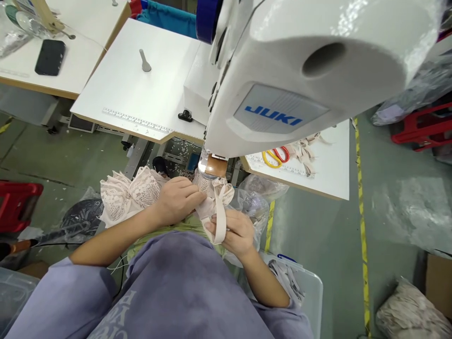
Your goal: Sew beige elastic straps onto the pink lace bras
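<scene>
The left hand [181, 197] pinches pale fabric [208, 208] and the right hand [237, 230] its looped strap [221, 214], apparently steadying it near the sewing machine [293, 89] just ahead, with lace cups [132, 195] beside the left hand and scissors [278, 161] beyond the right.

Both hands [180, 200] on pale lace garment [208, 208]; JUKI machine [282, 70] above; scissors [280, 160] on white tabletop [332, 165]
</scene>
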Demonstrator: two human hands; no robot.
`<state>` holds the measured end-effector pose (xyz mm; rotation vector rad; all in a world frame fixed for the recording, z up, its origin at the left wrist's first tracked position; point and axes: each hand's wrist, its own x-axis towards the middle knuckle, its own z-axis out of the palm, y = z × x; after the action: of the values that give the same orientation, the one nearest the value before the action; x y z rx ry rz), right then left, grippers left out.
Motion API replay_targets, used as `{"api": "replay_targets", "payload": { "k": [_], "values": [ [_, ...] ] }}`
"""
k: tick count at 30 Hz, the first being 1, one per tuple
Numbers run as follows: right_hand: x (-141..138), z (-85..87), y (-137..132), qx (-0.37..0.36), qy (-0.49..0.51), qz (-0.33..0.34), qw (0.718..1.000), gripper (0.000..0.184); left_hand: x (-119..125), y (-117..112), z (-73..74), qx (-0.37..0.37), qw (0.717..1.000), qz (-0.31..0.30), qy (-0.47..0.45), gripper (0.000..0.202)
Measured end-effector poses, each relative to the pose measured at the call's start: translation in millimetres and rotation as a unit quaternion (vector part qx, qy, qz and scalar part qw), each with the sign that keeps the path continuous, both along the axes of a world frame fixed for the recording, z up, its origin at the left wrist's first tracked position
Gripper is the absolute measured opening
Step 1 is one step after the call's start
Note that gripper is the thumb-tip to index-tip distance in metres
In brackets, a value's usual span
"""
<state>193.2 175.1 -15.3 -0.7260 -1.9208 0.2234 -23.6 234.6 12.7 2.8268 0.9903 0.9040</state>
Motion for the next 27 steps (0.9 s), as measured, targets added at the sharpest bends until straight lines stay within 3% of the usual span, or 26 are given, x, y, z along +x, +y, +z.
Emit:
{"api": "replay_targets", "payload": {
  "k": [6, 11, 14, 17, 21, 24, 27],
  "values": [
    [0, -7.4, -4, -0.034, 0.017, 0.009, 0.999, 0.034, -4, -2, -2.7, -0.028, 0.999, -0.016, -0.002, 0.016],
    [2, -4.6, -8, -0.100, 0.037, 0.015, 0.994, 0.047, -10, -2, -2.8, -0.065, 0.987, -0.130, -0.063, 0.013],
    [2, -4.8, -10, -0.093, 0.044, 0.039, 0.994, 0.053, -12, -4, -0.4, -0.067, 0.981, -0.166, -0.077, 0.013],
    [3, -4.8, -11, -0.063, 0.052, 0.056, 0.995, 0.052, -12, -7, 0.8, -0.067, 0.983, -0.157, -0.064, 0.020],
    [3, 0.6, -10, -0.039, 0.050, 0.072, 0.995, 0.036, -12, -10, 2.0, -0.110, 0.983, -0.143, -0.031, 0.030],
    [2, 6.0, -8, -0.028, 0.048, 0.077, 0.995, 0.030, -12, -10, 4.6, -0.140, 0.980, -0.145, -0.007, 0.032],
    [2, 8.9, -6, -0.019, 0.051, 0.088, 0.995, 0.032, -12, -9, 7.1, -0.117, 0.980, -0.161, -0.016, 0.027]
  ]
}}
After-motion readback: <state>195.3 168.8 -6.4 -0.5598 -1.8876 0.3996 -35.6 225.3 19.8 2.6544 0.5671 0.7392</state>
